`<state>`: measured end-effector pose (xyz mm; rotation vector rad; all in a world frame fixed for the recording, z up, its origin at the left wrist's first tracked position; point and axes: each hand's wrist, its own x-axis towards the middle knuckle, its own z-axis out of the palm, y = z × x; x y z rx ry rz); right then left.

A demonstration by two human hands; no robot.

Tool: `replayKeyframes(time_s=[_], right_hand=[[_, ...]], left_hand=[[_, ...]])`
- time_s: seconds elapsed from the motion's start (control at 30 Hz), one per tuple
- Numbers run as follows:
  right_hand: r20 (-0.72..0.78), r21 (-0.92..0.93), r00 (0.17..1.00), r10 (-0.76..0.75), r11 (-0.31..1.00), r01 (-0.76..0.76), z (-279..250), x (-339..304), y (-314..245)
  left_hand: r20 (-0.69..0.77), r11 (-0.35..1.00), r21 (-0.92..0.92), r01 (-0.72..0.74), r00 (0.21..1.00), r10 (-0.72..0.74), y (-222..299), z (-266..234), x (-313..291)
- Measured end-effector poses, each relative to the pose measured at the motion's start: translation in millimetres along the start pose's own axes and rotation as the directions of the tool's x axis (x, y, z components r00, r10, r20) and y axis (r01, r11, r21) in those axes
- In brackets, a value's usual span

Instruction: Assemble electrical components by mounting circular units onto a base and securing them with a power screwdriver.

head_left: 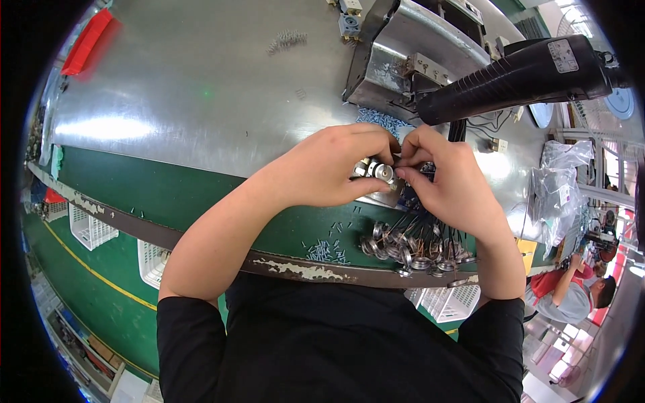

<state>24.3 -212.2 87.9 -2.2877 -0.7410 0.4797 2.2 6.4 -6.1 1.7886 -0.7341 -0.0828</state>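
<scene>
My left hand (pixel 339 164) is closed around a small round metal part (pixel 383 172), thumb below and fingers above. Close against it, my right hand (pixel 440 178) has its thumb and fingertips pinched together at the part's right side; whatever lies in that pinch is too small to make out. Under and in front of my right hand lies a bunch of round metal parts with black wires (pixel 416 252). Just beyond my fingers is a heap of small blue screws (pixel 379 119).
A metal fixture (pixel 396 60) and a black power screwdriver (pixel 510 77) stand at the back right. Loose screws (pixel 326 252) lie near the front edge. Springs (pixel 287 41) and a red tray (pixel 89 41) are farther left. Another person (pixel 571 292) works at far right.
</scene>
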Motion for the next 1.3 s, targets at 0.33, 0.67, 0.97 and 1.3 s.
replayKeyframes(time_s=[0.33,0.67,0.97,1.3], right_hand=[[-0.159,-0.237,0.977,-0.142,0.966,0.102,2.6,-12.7,9.3],[-0.635,0.342,0.744,-0.206,0.789,0.51,-51.1,30.5,40.5],[-0.47,0.632,0.858,-0.207,0.599,0.491,-54.2,65.7,7.2],[-0.645,0.625,0.723,-0.248,0.373,0.686,-60.7,95.1,18.6]], left_hand=[[0.024,0.997,0.017,-0.08,0.997,0.08,-3.6,1.2,0.2],[0.026,0.993,0.025,-0.114,0.993,0.113,0.0,-3.2,5.8],[0.02,0.997,0.033,-0.075,0.997,0.075,1.0,-2.5,4.9],[0.014,0.997,0.03,-0.07,0.997,0.07,0.0,-3.7,7.1]])
